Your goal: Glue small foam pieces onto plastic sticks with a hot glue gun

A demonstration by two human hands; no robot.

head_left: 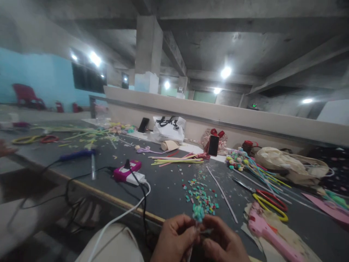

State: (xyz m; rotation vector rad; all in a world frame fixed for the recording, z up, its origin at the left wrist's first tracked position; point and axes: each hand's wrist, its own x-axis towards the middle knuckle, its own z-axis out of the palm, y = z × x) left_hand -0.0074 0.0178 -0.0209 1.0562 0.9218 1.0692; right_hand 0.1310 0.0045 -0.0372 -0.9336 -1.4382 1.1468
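At the table's near edge, my left hand (177,236) is closed, thumb and fingers pinching a thin stem just under a small turquoise flower-like cluster (198,213). Curled in from the other side, my right hand (225,238) has its fingertips against the base of the same cluster. The fingers partly cover the stem. Just beyond my hands, small cut pieces (201,194) in turquoise, pink and red lie scattered. A pink glue gun (268,233) rests on stained paper to the right. Scissors (268,200) with red and yellow handles lie behind it.
A magenta-and-white power strip (129,171) trails cables over the front edge. Fuzzy sticks (177,159), purple scissors (145,149), a propped phone (213,145) and a white bag (169,129) are farther back. At left are a blue glue gun (76,155) and another person's hand (7,148).
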